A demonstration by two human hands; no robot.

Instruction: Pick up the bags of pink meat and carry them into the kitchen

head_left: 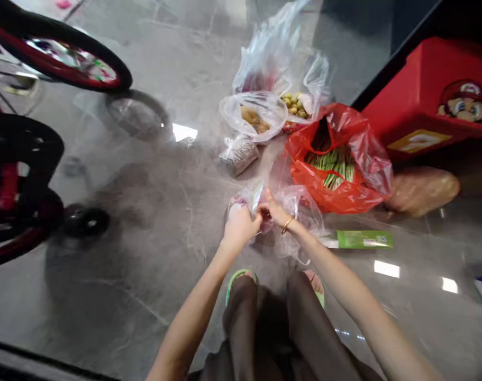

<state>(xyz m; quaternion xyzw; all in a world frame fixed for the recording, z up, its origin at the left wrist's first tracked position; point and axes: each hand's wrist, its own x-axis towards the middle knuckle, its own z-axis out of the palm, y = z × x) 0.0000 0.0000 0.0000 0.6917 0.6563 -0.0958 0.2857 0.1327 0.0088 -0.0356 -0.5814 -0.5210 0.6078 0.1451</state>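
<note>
Both bare forearms reach forward and down from the bottom of the view and converge over the clear plastic bag (260,211), the one landmark on the floor ahead. The left hand (239,225) is closed in a loose fist at the near left edge of the bag, knuckles up, fingers pinching the film. The right hand (275,212) meets it from the right side of the bag, fingers curled onto the same film, a thin gold bangle on its wrist. The two hands touch at their fingertips above the bag's mouth.
</note>
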